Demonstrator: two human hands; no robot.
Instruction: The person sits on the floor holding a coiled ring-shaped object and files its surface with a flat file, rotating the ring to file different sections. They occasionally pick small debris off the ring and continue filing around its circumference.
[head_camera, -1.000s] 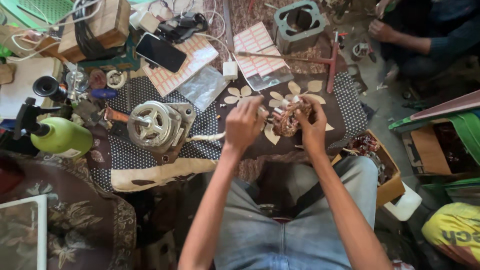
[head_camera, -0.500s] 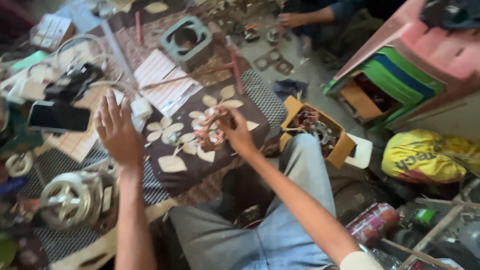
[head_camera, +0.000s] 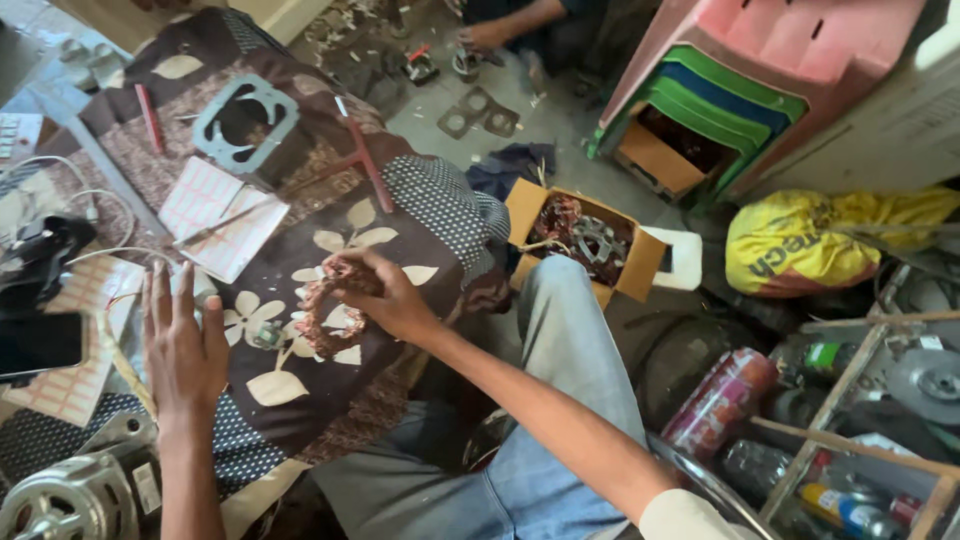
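My right hand (head_camera: 392, 298) grips a ring-shaped copper-wound coil (head_camera: 325, 305) that rests on the brown leaf-patterned cloth (head_camera: 300, 395) in front of me. My left hand (head_camera: 182, 352) hovers flat with fingers spread over the cloth's left side, holding nothing, near a sheet of pink gridded paper (head_camera: 222, 212). A grey metal motor housing (head_camera: 62, 497) sits at the bottom left, just below my left forearm.
A square metal frame (head_camera: 243, 122), a red tool (head_camera: 367, 165) and a phone (head_camera: 38, 343) lie on the cloth. A cardboard box (head_camera: 582, 240) of motor parts sits right of my knee. Stacked plastic stools (head_camera: 760, 80), a yellow sack (head_camera: 820, 240), and another person's hands (head_camera: 480, 40) are beyond.
My left hand has let go of the coil and swung out to the left, fingers spread. My view has turned right, bringing the stools, sack and shelf clutter into sight.
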